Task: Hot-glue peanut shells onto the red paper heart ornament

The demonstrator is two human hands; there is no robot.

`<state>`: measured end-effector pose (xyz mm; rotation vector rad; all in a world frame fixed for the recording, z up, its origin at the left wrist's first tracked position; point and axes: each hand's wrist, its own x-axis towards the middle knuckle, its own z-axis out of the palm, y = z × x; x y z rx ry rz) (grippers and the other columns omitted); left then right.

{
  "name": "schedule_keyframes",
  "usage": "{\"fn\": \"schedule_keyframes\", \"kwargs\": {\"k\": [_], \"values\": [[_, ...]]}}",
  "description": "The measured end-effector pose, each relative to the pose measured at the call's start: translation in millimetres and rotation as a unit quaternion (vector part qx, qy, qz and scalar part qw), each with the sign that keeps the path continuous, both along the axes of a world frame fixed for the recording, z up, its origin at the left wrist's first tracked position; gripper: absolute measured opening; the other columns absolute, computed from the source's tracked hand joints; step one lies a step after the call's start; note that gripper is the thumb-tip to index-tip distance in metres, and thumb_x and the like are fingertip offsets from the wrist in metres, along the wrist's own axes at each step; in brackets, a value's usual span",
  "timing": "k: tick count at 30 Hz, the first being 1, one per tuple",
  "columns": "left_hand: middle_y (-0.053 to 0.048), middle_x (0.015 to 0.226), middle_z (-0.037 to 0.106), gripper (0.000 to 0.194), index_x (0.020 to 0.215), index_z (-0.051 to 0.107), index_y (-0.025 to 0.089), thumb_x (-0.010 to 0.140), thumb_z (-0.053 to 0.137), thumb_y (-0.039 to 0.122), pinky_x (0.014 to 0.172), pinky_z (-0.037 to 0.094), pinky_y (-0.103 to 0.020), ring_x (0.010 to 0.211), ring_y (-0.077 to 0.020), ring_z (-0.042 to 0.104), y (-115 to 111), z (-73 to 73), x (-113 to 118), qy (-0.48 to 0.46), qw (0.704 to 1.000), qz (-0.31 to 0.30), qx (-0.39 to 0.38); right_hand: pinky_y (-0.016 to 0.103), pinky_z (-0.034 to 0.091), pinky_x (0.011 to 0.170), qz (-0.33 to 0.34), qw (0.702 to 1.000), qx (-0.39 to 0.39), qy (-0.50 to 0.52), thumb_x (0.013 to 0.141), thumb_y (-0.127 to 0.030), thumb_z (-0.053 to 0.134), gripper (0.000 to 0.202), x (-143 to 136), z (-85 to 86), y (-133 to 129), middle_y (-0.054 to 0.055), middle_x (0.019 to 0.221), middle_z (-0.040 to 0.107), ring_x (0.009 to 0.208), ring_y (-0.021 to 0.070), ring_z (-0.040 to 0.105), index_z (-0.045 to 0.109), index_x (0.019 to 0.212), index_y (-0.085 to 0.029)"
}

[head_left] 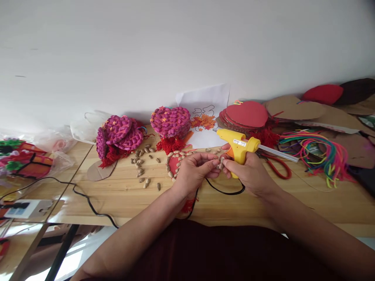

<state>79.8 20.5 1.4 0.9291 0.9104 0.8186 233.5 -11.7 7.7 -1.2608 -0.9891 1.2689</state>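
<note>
My right hand (253, 173) is wrapped round the handle of a yellow hot glue gun (240, 146), with a clear glue stick (278, 152) poking out of its back. The thumb and fingers of my left hand (190, 169) pinch what looks like a peanut (221, 162), and my right fingertips meet it there too. Partly hidden behind my left hand is a red cutout (173, 161) edged with peanuts. Loose peanuts (140, 171) lie scattered to its left. Red yarn (189, 205) shows below my left wrist.
Two groups of purple knobbly pieces (170, 121) with red fringe stand near the wall. Orange leaf shapes (203, 121) lie on white paper. Stacked red cutouts (249, 114), red-handled scissors (279, 168) and colourful cords (319, 148) are at right. A black cable (90, 203) crosses the table.
</note>
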Motion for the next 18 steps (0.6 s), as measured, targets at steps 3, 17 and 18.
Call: {"fn": "schedule_keyframes", "kwargs": {"k": [3,17,18], "values": [[-0.003,0.078,0.073,0.037,0.089,0.068,0.012,0.065,0.087,0.033,0.062,0.06,-0.023,0.063,-0.0124,0.07,4,0.5,4,-0.005,1.0,-0.009,-0.014,0.025,0.045,0.048,-0.013,1.0,-0.005,0.006,0.075,-0.019,0.064,0.033,1,-0.2,2,-0.005,0.071,0.055,0.055,0.0106,0.051,0.051,0.105,-0.021],[-0.001,0.077,0.069,0.031,0.086,0.065,0.013,0.067,0.084,0.029,0.063,0.056,-0.023,0.063,-0.01,0.065,18,-7.4,20,0.008,1.0,-0.02,0.001,0.027,0.043,0.047,-0.09,0.994,-0.014,-0.063,0.073,-0.024,0.064,0.035,13,1.3,12,-0.007,0.065,0.054,0.05,0.0124,0.051,0.05,0.105,-0.022],[-0.001,0.079,0.069,0.028,0.086,0.066,0.014,0.069,0.082,0.029,0.062,0.054,-0.022,0.064,-0.0096,0.064,19,-8.2,20,0.054,0.997,-0.027,0.053,0.028,0.044,0.049,-0.096,0.991,-0.011,-0.089,0.071,-0.023,0.065,0.035,15,0.5,12,-0.006,0.066,0.055,0.051,0.013,0.052,0.052,0.104,-0.022]]}}
